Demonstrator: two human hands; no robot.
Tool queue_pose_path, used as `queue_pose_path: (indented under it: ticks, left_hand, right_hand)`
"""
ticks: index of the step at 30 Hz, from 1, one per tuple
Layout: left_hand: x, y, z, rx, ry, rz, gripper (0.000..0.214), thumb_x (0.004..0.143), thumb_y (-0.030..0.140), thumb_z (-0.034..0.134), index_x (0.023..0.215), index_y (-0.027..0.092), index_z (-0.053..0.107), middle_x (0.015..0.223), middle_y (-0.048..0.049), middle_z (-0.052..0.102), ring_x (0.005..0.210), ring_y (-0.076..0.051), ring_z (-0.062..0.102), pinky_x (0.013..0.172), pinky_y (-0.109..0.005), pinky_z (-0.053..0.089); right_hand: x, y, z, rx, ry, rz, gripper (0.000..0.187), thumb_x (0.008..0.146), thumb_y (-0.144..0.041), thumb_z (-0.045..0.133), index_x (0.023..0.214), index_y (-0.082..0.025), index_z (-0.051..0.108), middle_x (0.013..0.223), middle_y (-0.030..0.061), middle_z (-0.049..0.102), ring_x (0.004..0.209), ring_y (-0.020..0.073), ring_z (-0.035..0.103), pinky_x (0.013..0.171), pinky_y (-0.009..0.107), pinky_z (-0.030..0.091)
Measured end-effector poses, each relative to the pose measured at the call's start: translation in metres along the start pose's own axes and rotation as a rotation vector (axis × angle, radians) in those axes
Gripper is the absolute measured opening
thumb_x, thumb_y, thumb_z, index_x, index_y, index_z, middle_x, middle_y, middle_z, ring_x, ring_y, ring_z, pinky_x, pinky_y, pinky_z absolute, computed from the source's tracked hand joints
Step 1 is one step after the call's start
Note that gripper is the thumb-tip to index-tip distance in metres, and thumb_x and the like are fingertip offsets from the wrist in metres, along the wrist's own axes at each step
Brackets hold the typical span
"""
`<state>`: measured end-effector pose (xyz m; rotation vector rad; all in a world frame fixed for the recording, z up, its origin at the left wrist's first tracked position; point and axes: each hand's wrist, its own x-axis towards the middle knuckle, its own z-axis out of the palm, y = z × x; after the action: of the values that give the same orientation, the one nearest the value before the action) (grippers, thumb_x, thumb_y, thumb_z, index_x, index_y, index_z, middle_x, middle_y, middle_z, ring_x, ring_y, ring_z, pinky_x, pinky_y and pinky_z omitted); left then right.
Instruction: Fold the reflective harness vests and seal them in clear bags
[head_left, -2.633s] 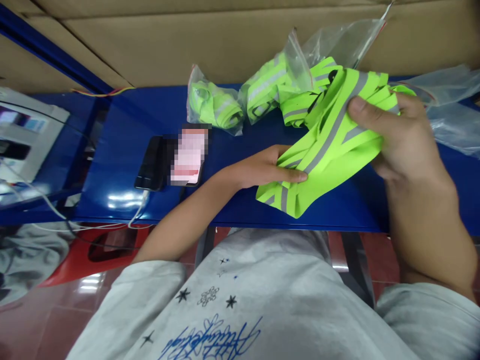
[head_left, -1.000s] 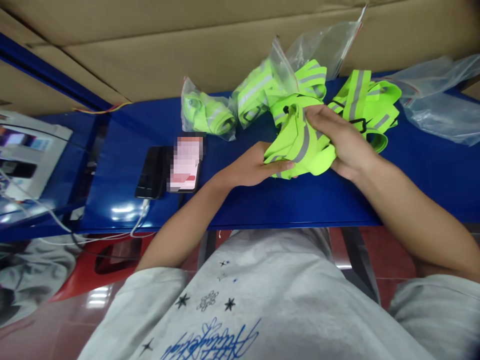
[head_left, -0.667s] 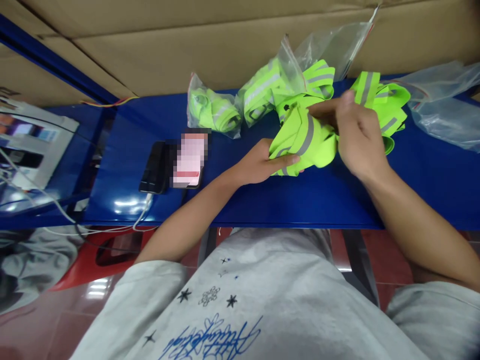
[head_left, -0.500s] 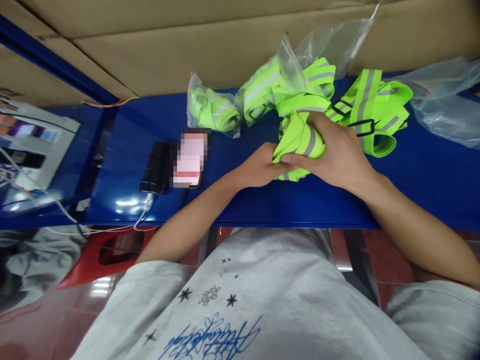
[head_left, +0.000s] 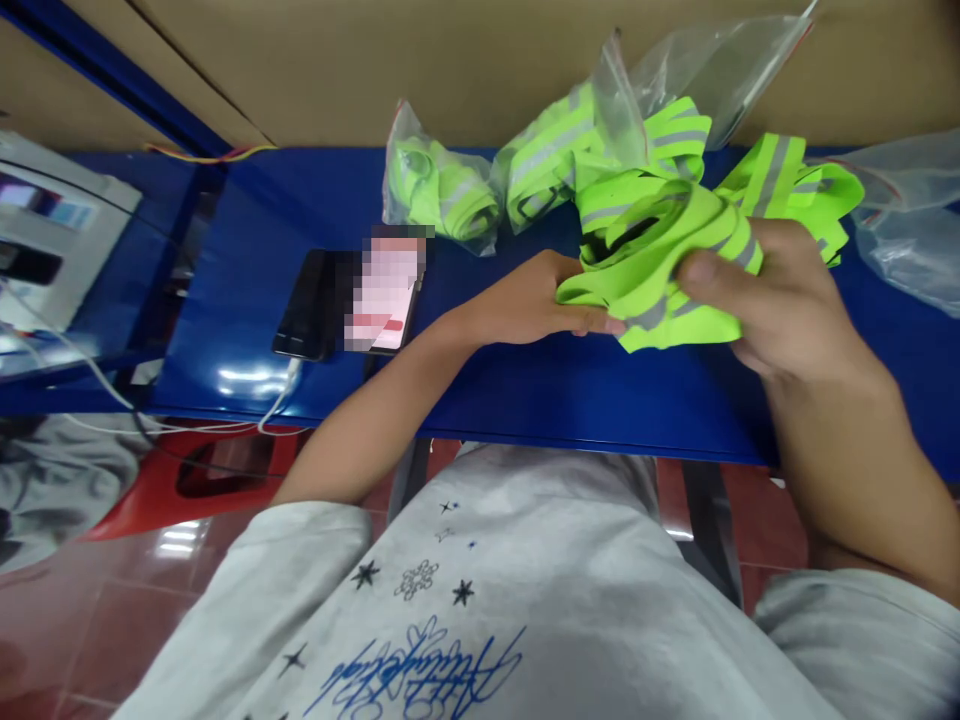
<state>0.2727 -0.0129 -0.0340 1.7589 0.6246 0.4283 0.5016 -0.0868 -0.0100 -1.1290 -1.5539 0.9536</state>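
Note:
A fluorescent yellow-green reflective strap (head_left: 675, 280) with grey stripes is held in loose folds above the blue table. My left hand (head_left: 529, 300) is closed on its left edge, the fingers partly hidden under the folds. On the right side, my right hand (head_left: 784, 295) grips it with the thumb on top. Behind, more loose reflective straps (head_left: 780, 175) lie in a heap, partly covered by my right hand. Two clear zip bags with rolled straps, the left bagged roll (head_left: 446, 195) and the middle bagged roll (head_left: 547, 150), rest at the back.
A black phone (head_left: 304, 305) with a white cable and a phone with a blurred screen (head_left: 386, 290) lie left on the blue table (head_left: 480, 400). Clear plastic bags (head_left: 911, 220) are at far right. Cardboard (head_left: 360, 70) stands behind. A red stool (head_left: 172, 480) is below left.
The strap bundle has spread into larger, looser folds. My right hand has moved right and turned with its part of it, while my left hand keeps hold. The view has shifted slightly.

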Motion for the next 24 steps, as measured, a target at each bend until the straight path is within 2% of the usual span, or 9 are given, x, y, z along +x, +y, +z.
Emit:
queue_pose_path:
  ticks: [2, 5, 8, 11, 14, 17, 20, 24]
  left_hand:
    - [0.002, -0.003, 0.005, -0.041, 0.087, 0.063, 0.058, 0.07, 0.058, 0.094, 0.102, 0.016, 0.071, 0.095, -0.0022, 0.072, 0.101, -0.023, 0.07, 0.091, -0.034, 0.057]
    - [0.006, -0.009, 0.015, -0.069, 0.344, 0.077, 0.069, 0.068, 0.058, 0.096, 0.114, 0.019, 0.062, 0.11, -0.0034, 0.066, 0.114, -0.025, 0.067, 0.094, -0.033, 0.055]
    - [0.007, -0.015, 0.021, -0.04, 0.538, 0.057, 0.067, 0.073, 0.062, 0.092, 0.113, 0.023, 0.056, 0.107, -0.0031, 0.062, 0.111, -0.022, 0.066, 0.089, -0.031, 0.054]
    - [0.009, -0.023, 0.023, -0.088, 0.628, 0.116, 0.066, 0.078, 0.068, 0.086, 0.115, 0.024, 0.053, 0.11, -0.0036, 0.063, 0.101, -0.018, 0.067, 0.087, -0.03, 0.055]
    - [0.014, -0.03, 0.025, -0.215, 0.607, 0.195, 0.078, 0.074, 0.071, 0.087, 0.126, 0.025, 0.054, 0.127, -0.0074, 0.066, 0.1, -0.019, 0.07, 0.092, -0.033, 0.058]
    - [0.018, -0.03, 0.029, -0.381, 0.426, 0.222, 0.086, 0.069, 0.065, 0.091, 0.135, 0.022, 0.055, 0.14, -0.0112, 0.066, 0.122, -0.029, 0.07, 0.107, -0.042, 0.055]
    - [0.016, -0.021, 0.034, -0.537, 0.272, 0.179, 0.084, 0.068, 0.048, 0.096, 0.138, 0.02, 0.057, 0.152, -0.0126, 0.062, 0.143, -0.034, 0.058, 0.12, -0.046, 0.048]
    - [0.012, -0.013, 0.039, -0.659, 0.278, 0.131, 0.077, 0.067, 0.042, 0.098, 0.132, 0.018, 0.064, 0.151, -0.0127, 0.064, 0.145, -0.034, 0.058, 0.122, -0.047, 0.047]
  right_hand:
    - [0.007, 0.012, -0.006, 0.172, -0.018, 0.109, 0.047, 0.076, -0.074, 0.082, 0.095, -0.031, 0.082, 0.096, 0.0023, 0.08, 0.092, 0.0316, 0.079, 0.084, 0.051, 0.066]
    - [0.02, 0.034, -0.005, 0.215, 0.051, 0.143, 0.049, 0.079, -0.074, 0.076, 0.105, -0.032, 0.079, 0.114, 0.004, 0.081, 0.122, 0.0342, 0.073, 0.103, 0.053, 0.062]
    - [0.026, 0.046, 0.008, 0.142, 0.133, 0.125, 0.05, 0.09, -0.073, 0.063, 0.116, -0.032, 0.076, 0.126, 0.0053, 0.078, 0.138, 0.0302, 0.065, 0.114, 0.049, 0.056]
    - [0.021, 0.044, 0.028, 0.22, 0.245, 0.085, 0.056, 0.091, -0.074, 0.065, 0.119, -0.027, 0.075, 0.124, 0.0085, 0.078, 0.136, 0.0306, 0.066, 0.112, 0.047, 0.056]
    - [0.01, 0.038, 0.045, 0.241, 0.371, 0.032, 0.054, 0.09, -0.067, 0.073, 0.119, -0.021, 0.075, 0.121, 0.0089, 0.078, 0.122, 0.0305, 0.073, 0.106, 0.047, 0.059]
    - [0.002, 0.042, 0.051, 0.119, 0.432, -0.028, 0.044, 0.092, -0.061, 0.076, 0.114, -0.024, 0.076, 0.118, 0.0072, 0.077, 0.114, 0.0288, 0.074, 0.105, 0.047, 0.059]
    - [0.0, 0.051, 0.05, -0.014, 0.419, -0.072, 0.044, 0.091, -0.065, 0.074, 0.115, -0.028, 0.076, 0.123, 0.0084, 0.075, 0.122, 0.0316, 0.07, 0.109, 0.051, 0.057]
    - [0.003, 0.055, 0.046, 0.034, 0.345, -0.038, 0.05, 0.089, -0.073, 0.071, 0.117, -0.03, 0.073, 0.134, 0.0077, 0.071, 0.136, 0.0324, 0.064, 0.113, 0.052, 0.056]
